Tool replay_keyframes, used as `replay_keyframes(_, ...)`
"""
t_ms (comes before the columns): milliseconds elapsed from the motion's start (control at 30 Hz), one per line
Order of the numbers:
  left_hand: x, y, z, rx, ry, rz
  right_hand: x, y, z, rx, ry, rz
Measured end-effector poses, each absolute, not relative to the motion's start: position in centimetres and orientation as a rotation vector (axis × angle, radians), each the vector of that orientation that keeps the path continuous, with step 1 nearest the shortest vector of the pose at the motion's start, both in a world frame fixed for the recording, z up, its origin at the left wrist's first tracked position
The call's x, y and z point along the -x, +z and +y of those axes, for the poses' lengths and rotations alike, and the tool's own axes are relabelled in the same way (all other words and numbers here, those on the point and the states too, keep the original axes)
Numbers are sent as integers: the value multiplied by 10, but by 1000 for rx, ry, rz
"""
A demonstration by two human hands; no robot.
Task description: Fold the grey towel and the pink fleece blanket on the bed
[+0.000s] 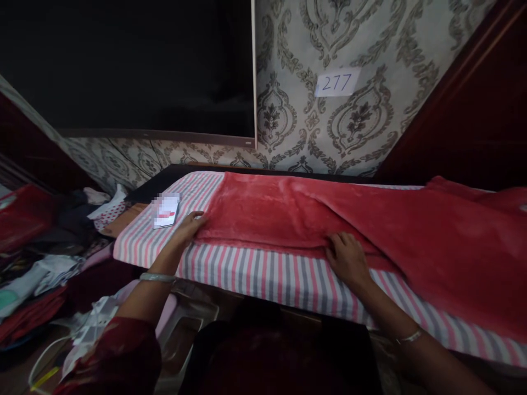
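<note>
A plush red blanket (255, 211) lies folded along a table covered with a striped cloth. At the blanket's left edge is my left hand (189, 227), its fingers closed on the border. My right hand (349, 258) has curled fingers on the front edge of the folded part, near the middle. Just right of it, a loose upper layer of the blanket slants across and spreads toward the right end. The undersides of both hands' grips are hidden.
The striped cloth (255, 274) hangs over the table's front edge. A phone (167, 211) lies left of my left hand. Heaped clothes (45, 269) and a white cable (45, 356) are at the lower left. A large dark screen (135, 66) stands behind, beside a paper marked 277 (337, 82).
</note>
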State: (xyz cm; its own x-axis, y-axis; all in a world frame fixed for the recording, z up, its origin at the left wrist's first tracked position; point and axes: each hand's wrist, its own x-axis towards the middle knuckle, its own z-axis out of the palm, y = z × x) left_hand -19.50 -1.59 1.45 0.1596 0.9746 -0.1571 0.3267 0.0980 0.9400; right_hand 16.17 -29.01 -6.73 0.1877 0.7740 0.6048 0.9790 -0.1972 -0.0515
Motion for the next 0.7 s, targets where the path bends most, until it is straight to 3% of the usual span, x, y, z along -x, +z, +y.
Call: replay_keyframes(700,198,19,0,-1654,683,1418,-185,-53,-327,2081,-460,-1912)
